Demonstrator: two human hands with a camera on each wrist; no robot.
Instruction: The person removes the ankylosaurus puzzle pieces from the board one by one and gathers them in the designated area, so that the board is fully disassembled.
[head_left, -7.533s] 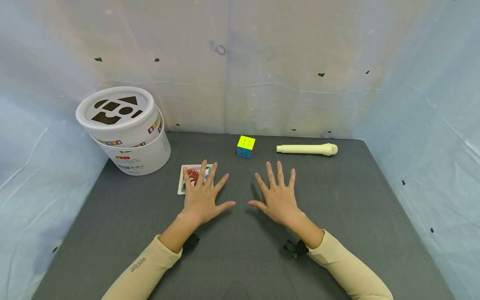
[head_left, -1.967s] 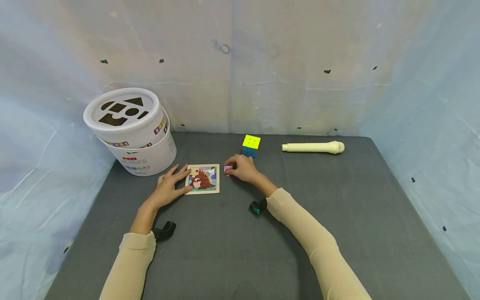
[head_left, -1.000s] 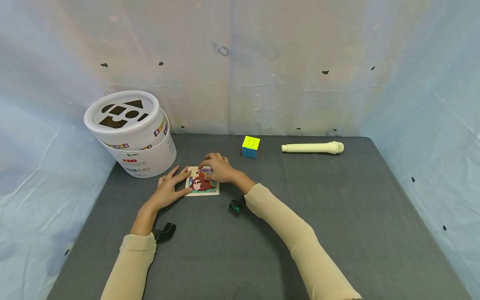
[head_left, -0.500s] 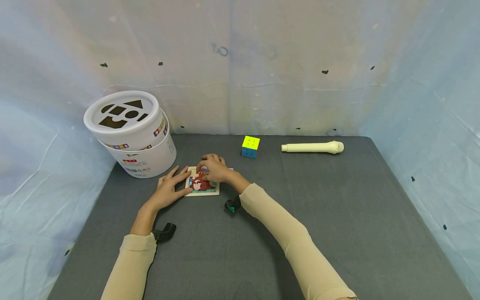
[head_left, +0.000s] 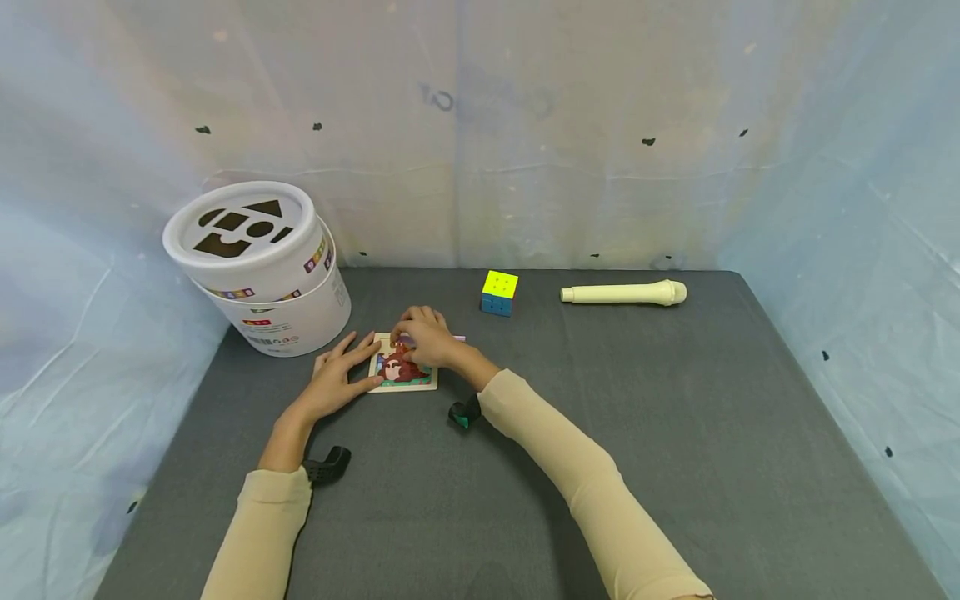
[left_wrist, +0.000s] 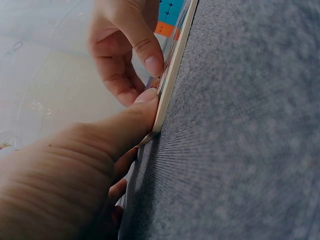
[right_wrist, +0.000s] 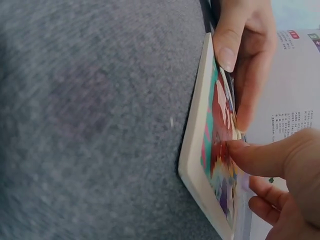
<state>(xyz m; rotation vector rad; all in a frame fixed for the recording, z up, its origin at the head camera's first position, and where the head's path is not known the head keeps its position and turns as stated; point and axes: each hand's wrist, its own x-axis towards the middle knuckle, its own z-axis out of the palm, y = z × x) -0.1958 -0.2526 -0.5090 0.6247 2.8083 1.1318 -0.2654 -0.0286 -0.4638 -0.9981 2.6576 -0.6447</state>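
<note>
A small wooden jigsaw board [head_left: 408, 386] with a reddish-brown animal picture lies on the dark table. A pale bare patch shows in its upper left. My left hand [head_left: 336, 385] rests on the board's left edge, its thumb [left_wrist: 135, 112] pressing the frame. Over the board's upper middle, my right hand [head_left: 427, 337] pinches a puzzle piece [left_wrist: 149, 82] with purple colouring; the fingers hide most of it. A purplish puzzle piece [head_left: 460, 338], partly hidden by the right hand, lies right of the board.
A white bucket [head_left: 258, 267] with shape cut-outs in its lid stands at the back left. A puzzle cube [head_left: 499, 293] with yellow top sits behind the board, and a cream toy microphone [head_left: 624, 293] lies to its right. Pale sheeting [head_left: 600, 100] surrounds the table [head_left: 600, 400].
My right hand first pinched a small piece right of the board, then moved left onto the board. That piece now lies beside it. The left hand has moved to the board's left edge and stays there.
</note>
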